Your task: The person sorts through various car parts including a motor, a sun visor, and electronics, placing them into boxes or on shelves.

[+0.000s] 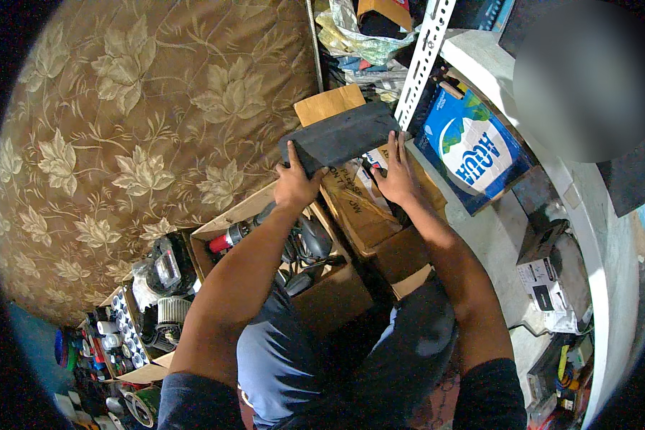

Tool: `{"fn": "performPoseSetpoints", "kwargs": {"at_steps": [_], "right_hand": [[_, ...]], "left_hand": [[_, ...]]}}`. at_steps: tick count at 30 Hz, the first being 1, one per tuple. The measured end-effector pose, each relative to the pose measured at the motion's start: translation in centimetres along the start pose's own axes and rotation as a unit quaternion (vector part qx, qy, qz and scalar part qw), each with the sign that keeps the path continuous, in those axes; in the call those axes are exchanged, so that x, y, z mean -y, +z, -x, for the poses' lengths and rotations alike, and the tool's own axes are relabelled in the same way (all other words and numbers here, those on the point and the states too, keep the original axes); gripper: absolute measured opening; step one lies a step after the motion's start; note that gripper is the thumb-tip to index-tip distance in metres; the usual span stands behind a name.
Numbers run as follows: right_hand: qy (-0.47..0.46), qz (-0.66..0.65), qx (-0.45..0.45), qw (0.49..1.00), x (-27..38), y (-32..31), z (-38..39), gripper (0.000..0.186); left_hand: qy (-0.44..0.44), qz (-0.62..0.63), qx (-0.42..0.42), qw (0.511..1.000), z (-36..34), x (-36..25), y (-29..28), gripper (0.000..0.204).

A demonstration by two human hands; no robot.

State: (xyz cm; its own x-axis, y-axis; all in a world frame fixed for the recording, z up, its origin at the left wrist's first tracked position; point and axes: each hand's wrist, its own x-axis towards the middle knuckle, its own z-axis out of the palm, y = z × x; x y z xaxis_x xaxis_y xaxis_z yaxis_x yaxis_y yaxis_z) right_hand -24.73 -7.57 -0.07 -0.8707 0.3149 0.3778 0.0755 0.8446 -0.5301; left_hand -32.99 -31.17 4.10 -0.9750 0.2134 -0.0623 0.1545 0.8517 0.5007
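Observation:
A long dark grey, block-like box [347,136] is held out in front of me between both hands. My left hand [297,183] grips its left end, with a finger laid along that end face. My right hand [398,179] holds the right end, fingers stretched up against its corner and thumb apart. Directly below the block is a brown cardboard box [358,215] with taped, printed flaps, one flap [330,104] standing up behind. The undersides of both hands' grips are partly hidden.
Left of it stands an open carton [330,301] of dark parts. Farther left, a box [147,373] holds small white-topped items. A mattress [143,107] with a floral pattern leans at left. At right are a white perforated post [424,64], a blue printed carton [473,150] and a shelf edge [588,215].

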Motion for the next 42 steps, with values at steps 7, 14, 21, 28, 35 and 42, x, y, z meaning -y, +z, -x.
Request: {"fn": "performPoseSetpoints", "kwargs": {"at_steps": [7,14,21,28,35,42], "right_hand": [[-0.001,0.041,0.011,0.999,-0.3,0.2,-0.3,0.108],[0.003,0.036,0.026,0.999,-1.5,0.4,-0.6,0.111],[0.022,0.015,0.070,0.997,-0.2,-1.2,-0.6,0.110],[0.009,0.157,0.083,0.984,-0.8,-3.9,3.2,0.093],[0.060,0.232,0.072,0.968,-1.1,-11.6,6.8,0.086],[0.139,0.286,0.106,0.942,-1.9,-18.8,11.8,0.083]], "left_hand": [[-0.010,-0.028,0.020,0.999,-0.2,0.0,-0.8,0.115],[-0.014,-0.027,0.011,0.999,-0.6,-0.2,-1.1,0.113],[-0.021,-0.015,0.017,1.000,-0.8,0.6,-0.3,0.115],[0.053,-0.108,-0.060,0.991,2.7,-3.5,-0.9,0.113],[0.178,-0.117,-0.030,0.977,6.5,-8.6,0.2,0.101],[0.365,-0.071,-0.074,0.925,10.4,-15.4,5.1,0.091]]}}
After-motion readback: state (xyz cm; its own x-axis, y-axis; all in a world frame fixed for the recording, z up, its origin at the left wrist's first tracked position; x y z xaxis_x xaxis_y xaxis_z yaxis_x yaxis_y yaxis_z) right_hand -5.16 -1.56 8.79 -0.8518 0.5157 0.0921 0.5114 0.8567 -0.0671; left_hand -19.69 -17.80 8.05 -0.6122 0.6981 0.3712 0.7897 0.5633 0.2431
